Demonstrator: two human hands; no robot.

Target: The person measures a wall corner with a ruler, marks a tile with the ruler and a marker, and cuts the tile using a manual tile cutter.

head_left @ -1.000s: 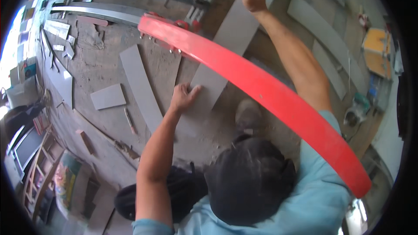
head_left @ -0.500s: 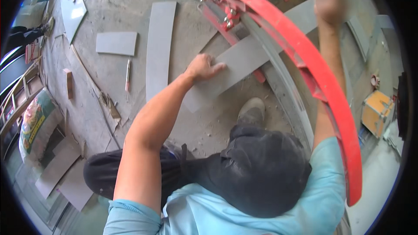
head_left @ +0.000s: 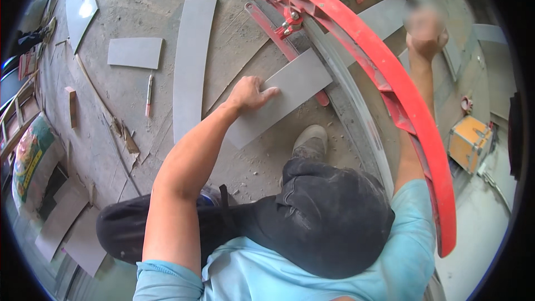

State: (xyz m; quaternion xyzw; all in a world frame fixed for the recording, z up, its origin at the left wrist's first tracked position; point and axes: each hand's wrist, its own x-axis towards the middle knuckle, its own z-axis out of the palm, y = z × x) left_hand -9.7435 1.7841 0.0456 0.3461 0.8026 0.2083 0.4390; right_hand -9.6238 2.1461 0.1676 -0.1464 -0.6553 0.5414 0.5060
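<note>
Head view, from left to right: a green printed sack lies at the left rim on the dusty concrete floor, with flat grey tile offcuts below it. Further right lie a small grey rectangular tile, a slim red-and-white marker pen and a long grey tile strip. The left hand presses flat, fingers spread and unclenched, on the near end of a grey rectangular ceramic tile; that tile lies slantwise on the floor, its far end under the rail of a red manual tile cutter. A dusty grey shoe stands just below the tile. The right hand, blurred, is raised in a closed fist beyond the cutter's long red handle; what it grips cannot be told. An orange box sits at the far right.
</note>
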